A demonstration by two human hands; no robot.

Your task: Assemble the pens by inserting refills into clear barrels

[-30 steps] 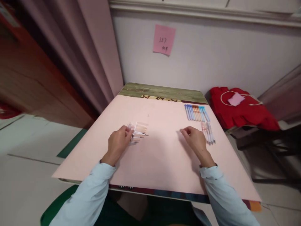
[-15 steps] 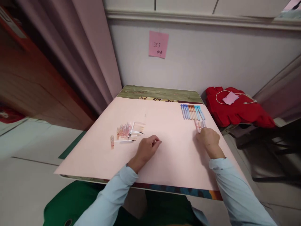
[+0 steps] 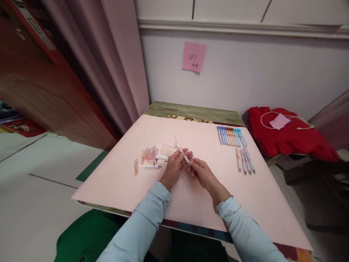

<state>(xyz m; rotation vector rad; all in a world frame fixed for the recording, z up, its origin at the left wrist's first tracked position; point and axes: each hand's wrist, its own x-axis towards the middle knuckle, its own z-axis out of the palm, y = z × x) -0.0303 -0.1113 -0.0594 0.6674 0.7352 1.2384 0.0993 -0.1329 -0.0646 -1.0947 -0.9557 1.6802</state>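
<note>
My left hand (image 3: 174, 166) and my right hand (image 3: 200, 172) meet over the middle of the pink table sheet (image 3: 191, 203). Both pinch one thin pink-and-clear pen (image 3: 181, 149) that slants up and to the left from my fingers. Just left of my left hand lies a small pile of pen parts (image 3: 152, 156): clear pink caps, barrels and thin refills. One loose pink cap (image 3: 135, 165) lies apart at the pile's left.
A row of several blue and orange pens (image 3: 230, 135) lies at the far right of the sheet, with a few more pens (image 3: 244, 159) below it. A pink sticky note (image 3: 193, 56) hangs on the wall. Red cloth with a white cable (image 3: 286, 133) sits on a seat to the right.
My right hand left the pens at the right and came to the middle. My left hand rose to meet it, and both now hold one pen between them.
</note>
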